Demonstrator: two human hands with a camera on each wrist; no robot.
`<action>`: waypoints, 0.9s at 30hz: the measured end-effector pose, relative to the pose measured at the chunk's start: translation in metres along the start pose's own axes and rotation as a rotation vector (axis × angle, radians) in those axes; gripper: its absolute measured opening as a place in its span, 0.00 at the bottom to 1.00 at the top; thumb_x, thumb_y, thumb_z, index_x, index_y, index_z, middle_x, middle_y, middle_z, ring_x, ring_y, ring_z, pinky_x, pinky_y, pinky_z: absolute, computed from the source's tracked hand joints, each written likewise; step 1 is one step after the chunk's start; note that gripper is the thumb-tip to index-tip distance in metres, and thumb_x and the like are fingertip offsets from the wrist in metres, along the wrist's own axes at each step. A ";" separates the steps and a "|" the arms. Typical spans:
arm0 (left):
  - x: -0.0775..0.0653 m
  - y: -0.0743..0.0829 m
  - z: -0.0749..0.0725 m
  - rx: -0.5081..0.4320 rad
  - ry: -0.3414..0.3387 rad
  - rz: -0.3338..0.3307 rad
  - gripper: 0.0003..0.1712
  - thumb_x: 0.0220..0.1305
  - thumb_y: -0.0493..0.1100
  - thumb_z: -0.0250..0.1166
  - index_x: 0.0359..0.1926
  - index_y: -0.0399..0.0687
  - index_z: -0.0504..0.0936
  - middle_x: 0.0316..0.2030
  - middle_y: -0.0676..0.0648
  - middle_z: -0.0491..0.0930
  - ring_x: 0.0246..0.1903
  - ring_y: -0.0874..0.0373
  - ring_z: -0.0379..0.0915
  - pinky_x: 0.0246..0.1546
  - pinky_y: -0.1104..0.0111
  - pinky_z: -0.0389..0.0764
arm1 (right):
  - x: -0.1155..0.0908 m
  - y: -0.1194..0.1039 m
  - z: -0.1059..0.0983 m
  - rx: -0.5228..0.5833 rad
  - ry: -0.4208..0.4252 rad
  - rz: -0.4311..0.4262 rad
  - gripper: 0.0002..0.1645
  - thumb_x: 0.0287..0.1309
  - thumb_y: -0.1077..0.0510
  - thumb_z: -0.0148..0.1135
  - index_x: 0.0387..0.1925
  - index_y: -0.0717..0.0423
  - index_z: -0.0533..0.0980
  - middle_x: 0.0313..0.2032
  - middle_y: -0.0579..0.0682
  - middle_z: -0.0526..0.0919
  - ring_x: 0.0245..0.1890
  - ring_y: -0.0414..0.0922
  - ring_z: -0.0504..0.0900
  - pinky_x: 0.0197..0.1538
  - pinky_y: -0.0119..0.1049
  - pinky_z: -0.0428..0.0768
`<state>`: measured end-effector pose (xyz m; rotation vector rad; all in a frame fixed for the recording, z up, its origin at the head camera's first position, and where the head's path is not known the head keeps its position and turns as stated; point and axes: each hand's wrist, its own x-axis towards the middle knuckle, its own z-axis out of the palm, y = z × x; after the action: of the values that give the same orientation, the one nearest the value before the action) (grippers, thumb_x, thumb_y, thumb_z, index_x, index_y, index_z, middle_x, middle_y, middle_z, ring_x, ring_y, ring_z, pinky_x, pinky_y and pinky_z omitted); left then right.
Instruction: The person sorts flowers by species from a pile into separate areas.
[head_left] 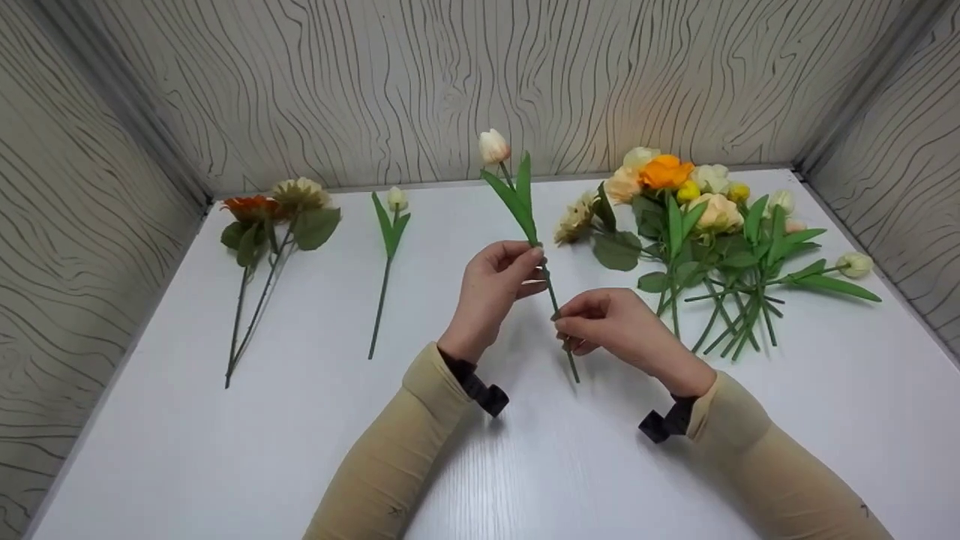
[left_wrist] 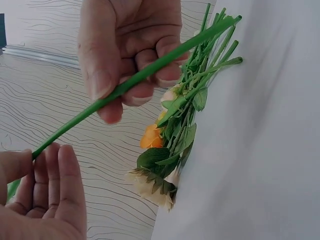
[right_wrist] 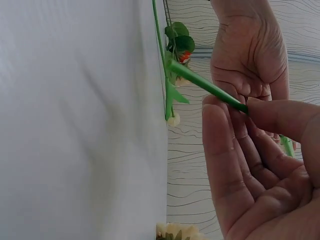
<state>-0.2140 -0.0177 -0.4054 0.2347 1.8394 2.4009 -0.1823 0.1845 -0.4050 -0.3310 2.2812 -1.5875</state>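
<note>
A pale pink-white artificial tulip [head_left: 494, 146] with green leaves is held tilted above the table between both hands. My left hand [head_left: 496, 289] pinches its stem just under the leaves. Lower down, my right hand [head_left: 626, 330] pinches the same stem [left_wrist: 150, 67] between thumb and fingers, with the cut end sticking out below. In the right wrist view that stem end [right_wrist: 200, 82] points away from the right fingertips. Left of the hands, a white tulip [head_left: 397, 199] with a green stem lies on the table.
At the far left lie an orange-red flower [head_left: 250, 207] and a cream flower [head_left: 301, 193], stems crossing. A pile of mixed flowers [head_left: 716, 214], with roses, tulips and several green stems, covers the table's back right. Patterned panels [head_left: 420, 90] wall in the white table [head_left: 187, 465].
</note>
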 end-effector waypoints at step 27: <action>0.016 0.045 -0.160 0.898 0.139 -0.186 0.14 0.73 0.39 0.64 0.53 0.36 0.85 0.46 0.40 0.84 0.44 0.48 0.81 0.47 0.57 0.82 | 0.002 0.004 -0.003 0.036 -0.044 -0.009 0.24 0.68 0.49 0.68 0.52 0.66 0.82 0.43 0.68 0.84 0.40 0.54 0.87 0.44 0.45 0.87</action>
<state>-0.2595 -0.1779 -0.4022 -0.0448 2.7311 1.3594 -0.1852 0.1877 -0.4082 -0.3637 2.2182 -1.6079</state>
